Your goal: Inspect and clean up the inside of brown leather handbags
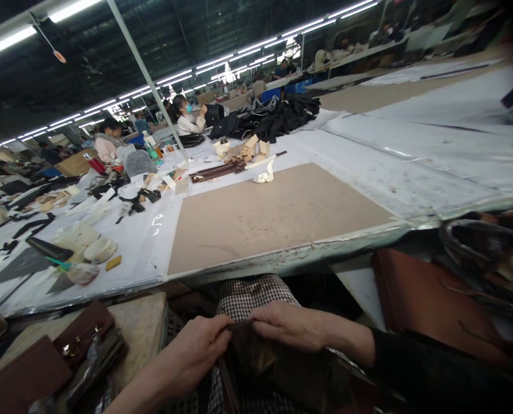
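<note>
My left hand (pixel 198 345) and my right hand (pixel 288 325) are closed on the upper edge of a dark brown bag (pixel 278 368). It lies over my lap, on black-and-white checked cloth (pixel 254 296). Thumbs and fingers pinch the rim at two spots close together. The lower part of the bag is dim and partly out of the picture. Just beyond the hands runs the front edge of a white-covered worktable, with a beige board (pixel 274 218) lying on it.
Reddish-brown bag pieces with metal fittings (pixel 81 339) lie on a low surface at left. A brown leather bag (pixel 429 305) is at right. On the table are a crumpled white scrap (pixel 265 173), brown strips (pixel 217 171), tan blocks (pixel 250 150) and dark fabric (pixel 278 118). Co-workers sit beyond.
</note>
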Action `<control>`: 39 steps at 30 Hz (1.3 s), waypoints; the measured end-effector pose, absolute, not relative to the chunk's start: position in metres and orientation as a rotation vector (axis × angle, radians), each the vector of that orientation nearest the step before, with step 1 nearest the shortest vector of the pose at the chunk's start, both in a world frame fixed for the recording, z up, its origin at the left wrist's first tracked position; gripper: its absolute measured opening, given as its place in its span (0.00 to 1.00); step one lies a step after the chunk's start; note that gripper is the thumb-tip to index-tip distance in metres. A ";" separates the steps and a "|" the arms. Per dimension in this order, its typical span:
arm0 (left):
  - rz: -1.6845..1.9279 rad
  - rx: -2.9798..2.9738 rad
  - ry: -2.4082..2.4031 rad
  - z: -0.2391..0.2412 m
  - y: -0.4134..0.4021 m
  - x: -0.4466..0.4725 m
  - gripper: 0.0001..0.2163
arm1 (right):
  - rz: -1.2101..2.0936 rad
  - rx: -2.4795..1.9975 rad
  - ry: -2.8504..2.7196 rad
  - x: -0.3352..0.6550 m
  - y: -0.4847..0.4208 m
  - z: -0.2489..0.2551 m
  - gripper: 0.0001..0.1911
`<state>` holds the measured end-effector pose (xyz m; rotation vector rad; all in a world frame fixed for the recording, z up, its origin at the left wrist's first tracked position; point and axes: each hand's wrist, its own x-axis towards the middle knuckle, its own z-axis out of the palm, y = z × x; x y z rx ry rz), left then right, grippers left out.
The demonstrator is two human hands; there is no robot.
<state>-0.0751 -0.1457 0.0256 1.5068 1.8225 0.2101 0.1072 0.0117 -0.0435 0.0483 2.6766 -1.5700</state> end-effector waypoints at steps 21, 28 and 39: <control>0.634 1.025 1.593 0.019 -0.155 -0.064 0.16 | -0.916 0.154 2.966 0.083 0.002 -0.019 0.09; 0.893 1.012 1.602 0.014 -0.160 -0.029 0.39 | -0.688 0.335 2.964 0.092 0.008 -0.003 0.08; 0.819 0.805 1.383 0.013 -0.164 -0.064 0.25 | -1.270 -0.094 2.800 0.081 0.031 -0.022 0.22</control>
